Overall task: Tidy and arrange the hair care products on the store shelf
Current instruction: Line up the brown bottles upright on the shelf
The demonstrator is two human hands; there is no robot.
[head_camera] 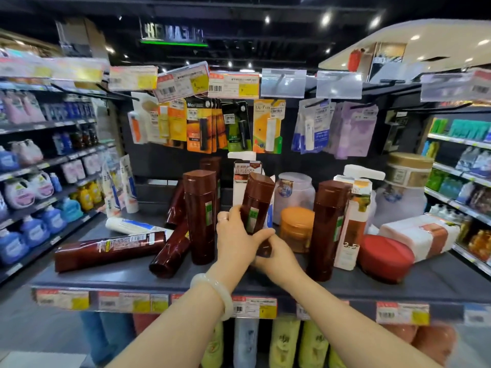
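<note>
**Hands on a tilted brown bottle at the shelf**

Bottle (256, 205) in dark brown plastic, tilted a little to the right, sits at the middle of the grey shelf (132, 277), held by both hands. The left hand (233, 240) wraps its fingers round the lower body of the bottle from the left, a pale ring on one finger and a pale bangle (212, 293) on the wrist. The right hand (273, 251) curls round the bottle's base from the right and below, thumb pressed across toward the left hand.

Just left of the held bottle an upright brown bottle (199, 216) stands on the shelf. Further left, a long brown bottle (109, 249) lies flat on its side, and a shorter fallen brown bottle (170, 253) leans against the upright one's foot. Behind them a white tube (130, 225) lies on its side.

To the right another tall brown bottle (329, 229) stands upright, touching a white pump box (353, 224). An orange jar (297, 228) sits between the held bottle and that tall one. A red-lidded tub (385, 257) lies tipped near the shelf's right front, beside a pink and white wrapped pack (419, 235).

Lip balm cards (267, 126) hang on hooks above.
</note>
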